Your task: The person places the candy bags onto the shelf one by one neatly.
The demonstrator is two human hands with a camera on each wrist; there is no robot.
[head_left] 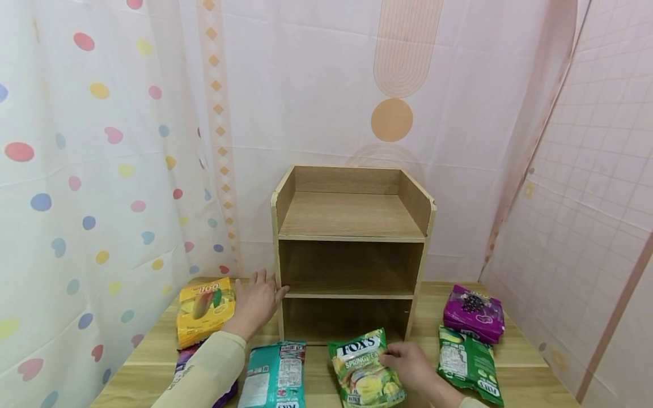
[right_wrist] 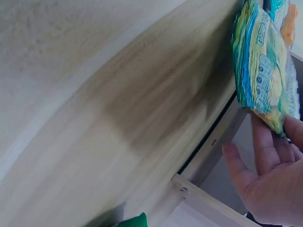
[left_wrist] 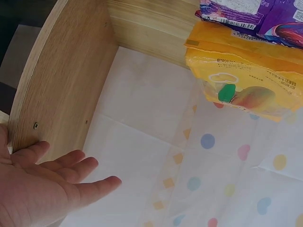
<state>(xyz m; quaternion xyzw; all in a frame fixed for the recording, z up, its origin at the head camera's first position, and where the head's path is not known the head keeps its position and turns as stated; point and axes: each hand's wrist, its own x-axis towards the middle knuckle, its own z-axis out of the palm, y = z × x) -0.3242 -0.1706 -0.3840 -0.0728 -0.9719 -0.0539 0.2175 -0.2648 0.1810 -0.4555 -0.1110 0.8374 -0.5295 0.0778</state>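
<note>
A wooden shelf unit (head_left: 352,241) with an open top and two compartments stands on the table. My left hand (head_left: 257,302) is at its left side, thumb by the front edge and the other fingers spread out, as the left wrist view also shows. My right hand (head_left: 412,365) pinches the right edge of a green and yellow FOX'S candy bag (head_left: 364,371) in front of the lowest compartment. In the right wrist view the candy bag (right_wrist: 265,71) tilts above the table, held between thumb and fingers.
Left of the unit lie a yellow mango candy bag (head_left: 204,309) and a purple bag (head_left: 224,396), partly behind my sleeve. A teal bag (head_left: 272,377) lies front left. At right are a purple grape bag (head_left: 474,314) and a green bag (head_left: 469,362). Curtains (head_left: 331,85) hang behind.
</note>
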